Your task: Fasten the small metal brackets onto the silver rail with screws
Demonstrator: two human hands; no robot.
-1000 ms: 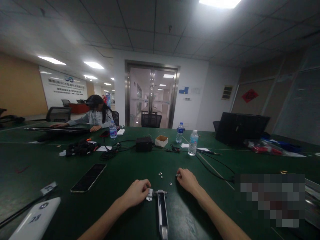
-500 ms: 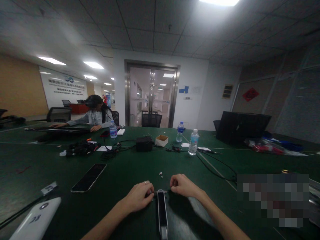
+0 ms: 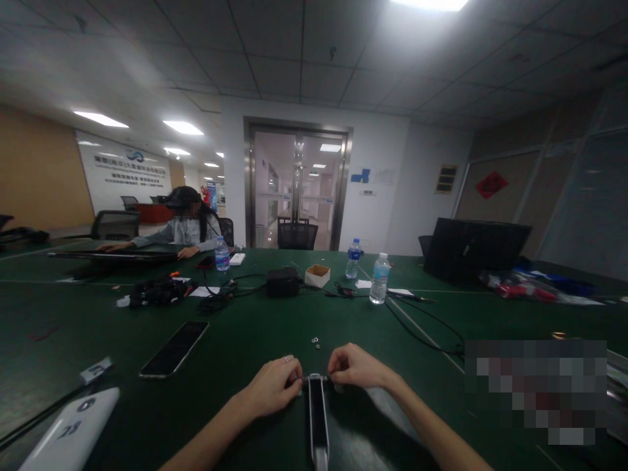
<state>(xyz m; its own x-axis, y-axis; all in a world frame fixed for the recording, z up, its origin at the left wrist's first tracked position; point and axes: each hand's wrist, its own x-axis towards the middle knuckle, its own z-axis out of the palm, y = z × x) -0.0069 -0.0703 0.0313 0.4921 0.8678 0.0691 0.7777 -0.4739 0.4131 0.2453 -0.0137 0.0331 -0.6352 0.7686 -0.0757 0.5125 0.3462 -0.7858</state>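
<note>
**Fingers at both ends of a short metal crosspiece [image 3: 316, 376]**

Far left: white, smooth-cased device marked 28 [image 3: 71, 428]. Inboard of it, black-screened phone with a pale edge [image 3: 174, 350], lying flat, well apart from the hands.

Left hand [image 3: 272, 389]: fingers curled, thumb and forefinger drawn together at the crosspiece's left end. Grip on any small part hidden; cannot tell.

Centre: long, narrow, silver-framed piece with a dark inset [image 3: 318, 415], lying on the dark green tabletop [image 3: 245, 327] between the hands, crosspiece at its far end, near end toward the wearer. Three small pale rings [image 3: 315, 341] lie just beyond it.

Right hand [image 3: 360, 367]: changed. It was off to the right a second ago; now thumb and forefinger meet at the crosspiece's right end. Pinched, by look; what is between them is covered, cannot tell. Judgement: both ends can now be steadied or worked together.

Clearances: the hands nearly flank the frame, so sideways play there looks tight. The rings sit close beyond the fingertips and could be nudged. Right of the right hand, a black cable [image 3: 426, 336] runs well apart; the clear bottle with a white cap [image 3: 379, 281] stands upright farther back.
</note>
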